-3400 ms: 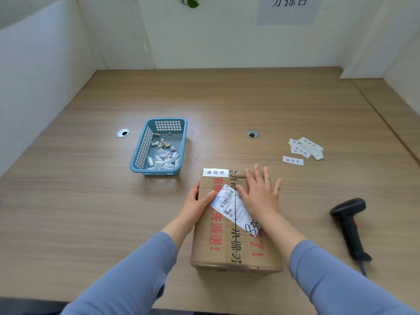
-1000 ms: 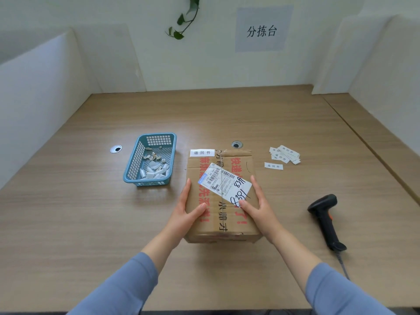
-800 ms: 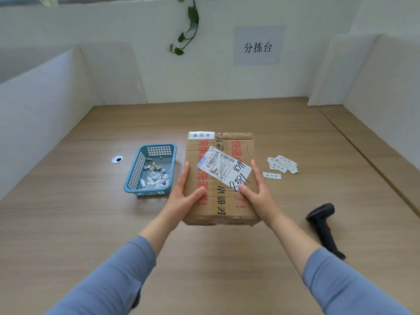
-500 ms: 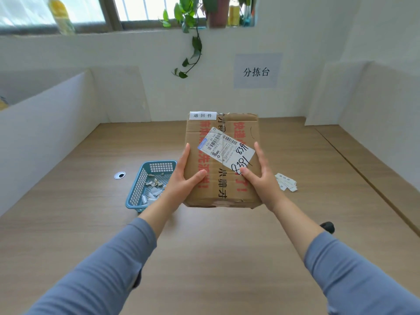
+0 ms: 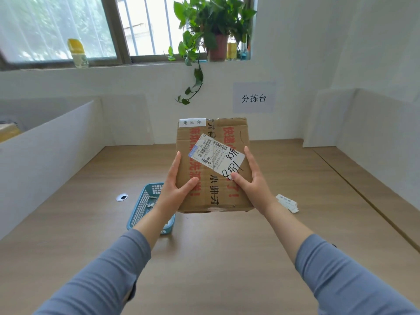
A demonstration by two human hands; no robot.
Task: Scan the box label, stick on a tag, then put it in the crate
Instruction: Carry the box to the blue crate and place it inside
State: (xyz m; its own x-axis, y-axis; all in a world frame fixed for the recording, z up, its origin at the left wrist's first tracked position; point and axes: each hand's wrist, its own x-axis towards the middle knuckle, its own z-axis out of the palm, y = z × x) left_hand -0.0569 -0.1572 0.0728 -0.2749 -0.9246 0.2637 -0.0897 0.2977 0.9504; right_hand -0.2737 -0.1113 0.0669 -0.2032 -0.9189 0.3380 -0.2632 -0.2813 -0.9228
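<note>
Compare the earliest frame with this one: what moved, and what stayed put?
The cardboard box went from lying on the table to lifted up, gripped by the left hand and right hand on its sides. The tag, blue basket and spare tags are unchanged.

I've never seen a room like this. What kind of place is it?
Probably a parcel sorting desk. Two hands hold a cardboard box bearing a barcode shipping label above a wooden table, and loose paper tags lie ready nearby.
</note>
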